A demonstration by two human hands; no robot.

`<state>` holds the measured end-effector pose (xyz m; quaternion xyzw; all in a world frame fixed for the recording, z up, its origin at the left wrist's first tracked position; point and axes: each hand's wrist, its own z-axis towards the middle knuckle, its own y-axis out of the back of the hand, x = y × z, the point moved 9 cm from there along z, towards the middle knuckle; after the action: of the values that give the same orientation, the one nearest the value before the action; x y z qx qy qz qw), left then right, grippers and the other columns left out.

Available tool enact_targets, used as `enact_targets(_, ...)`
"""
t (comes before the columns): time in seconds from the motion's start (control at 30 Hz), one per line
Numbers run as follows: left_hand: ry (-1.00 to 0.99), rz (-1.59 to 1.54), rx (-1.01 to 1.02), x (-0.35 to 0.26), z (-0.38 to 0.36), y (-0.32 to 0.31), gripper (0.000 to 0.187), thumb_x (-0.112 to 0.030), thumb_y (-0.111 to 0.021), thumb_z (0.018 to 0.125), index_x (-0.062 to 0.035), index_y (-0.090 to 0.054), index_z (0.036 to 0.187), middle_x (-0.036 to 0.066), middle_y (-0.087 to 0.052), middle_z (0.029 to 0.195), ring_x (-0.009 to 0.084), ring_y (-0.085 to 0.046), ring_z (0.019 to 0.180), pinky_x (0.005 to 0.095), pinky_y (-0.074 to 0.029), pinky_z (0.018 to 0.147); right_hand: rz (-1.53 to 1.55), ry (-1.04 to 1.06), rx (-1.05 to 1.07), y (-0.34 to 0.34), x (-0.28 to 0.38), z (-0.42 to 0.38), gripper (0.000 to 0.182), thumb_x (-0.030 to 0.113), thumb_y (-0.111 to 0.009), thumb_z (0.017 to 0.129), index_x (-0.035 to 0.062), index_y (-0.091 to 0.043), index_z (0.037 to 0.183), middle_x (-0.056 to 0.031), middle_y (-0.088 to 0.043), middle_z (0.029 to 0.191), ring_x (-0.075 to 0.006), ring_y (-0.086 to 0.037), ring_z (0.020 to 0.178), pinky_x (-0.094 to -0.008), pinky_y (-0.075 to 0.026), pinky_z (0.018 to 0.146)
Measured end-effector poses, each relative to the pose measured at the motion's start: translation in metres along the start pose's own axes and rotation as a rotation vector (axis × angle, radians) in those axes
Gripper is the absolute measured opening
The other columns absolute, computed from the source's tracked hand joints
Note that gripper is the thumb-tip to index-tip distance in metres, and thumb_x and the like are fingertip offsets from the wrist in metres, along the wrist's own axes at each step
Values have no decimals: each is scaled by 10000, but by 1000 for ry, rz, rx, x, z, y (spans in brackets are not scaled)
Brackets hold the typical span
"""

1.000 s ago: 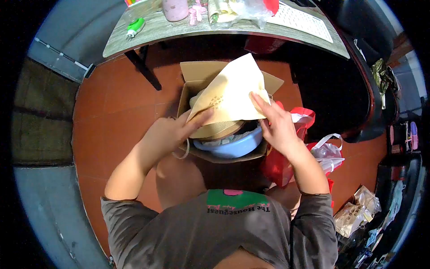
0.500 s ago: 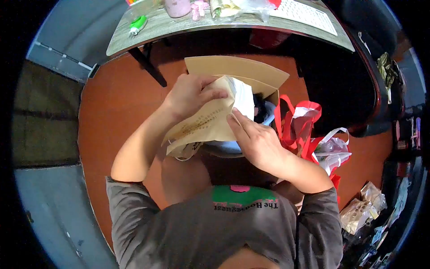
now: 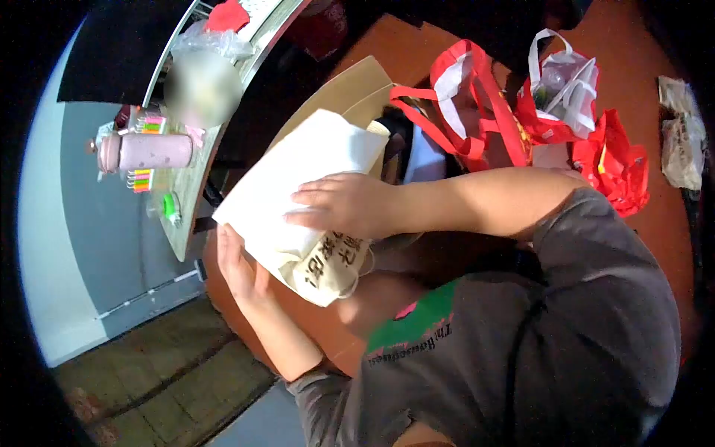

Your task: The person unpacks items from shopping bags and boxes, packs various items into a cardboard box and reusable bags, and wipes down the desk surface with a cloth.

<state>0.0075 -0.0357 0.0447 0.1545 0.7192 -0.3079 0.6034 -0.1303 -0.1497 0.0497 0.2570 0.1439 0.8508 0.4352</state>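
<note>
A cream bag [image 3: 339,272] with dark handwritten-style lettering and a thin cord loop lies tilted across my lap area. Its broad white face [image 3: 294,160] is turned up toward me. My left hand [image 3: 242,272] grips the bag's lower left edge, fingers along the rim and thumb on the near side. Flat on the white face rests my right hand [image 3: 342,205], its fingers stretched out and slightly apart. Behind the bag stands an open cardboard box [image 3: 365,86], with something pale blue [image 3: 426,156] and dark items inside.
Red and white carrier bags [image 3: 484,123] stand on the floor beyond my right forearm. A desk [image 3: 186,201] at the left carries a pink bottle [image 3: 153,152], a green-capped item [image 3: 170,208] and a plastic bag [image 3: 212,41]. A crumpled clear bag [image 3: 681,141] lies far right.
The view has swung round toward the left. The bag's white side now faces up. My right hand has moved from its edge onto that face, and my left has shifted to the lower edge.
</note>
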Motion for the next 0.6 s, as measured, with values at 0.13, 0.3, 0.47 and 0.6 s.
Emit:
enact_targets(0.13,6,-178,25,-10,-14,21,739,-542,-492,827,-7,-320,1308,181,-455,1250,287,-459,1144,438,-409,931,8,13,187,-16,15,30,386,225,-505,758,166,-556,1136,-156,-586,1025,-265,-627,892,-344,-521,736)
enact_targets(0.3,-93,36,119,-31,-29,-14,1387,-615,-807,282,86,-209,1318,204,-318,1345,311,-451,1148,420,-350,1002,-124,71,151,-2,41,66,339,238,-499,768,147,-600,1079,-165,-574,1048,-274,-588,938,-375,-479,802)
enact_targets(0.47,-261,30,350,-14,-46,-18,1003,-374,-783,612,65,-234,1326,214,-351,1327,319,-396,1209,415,-353,998,-165,229,156,-2,55,57,382,244,-448,812,109,-529,1160,-176,-540,1110,-306,-497,1067,-421,-383,916)
enact_targets(0.6,55,-410,-125,39,-41,-8,675,-192,-641,749,4,-320,1309,187,-411,1293,301,-434,1184,379,-407,961,-182,302,276,-18,52,46,422,250,-436,822,57,-480,1194,-189,-514,1140,-316,-485,1081,-427,-375,923)
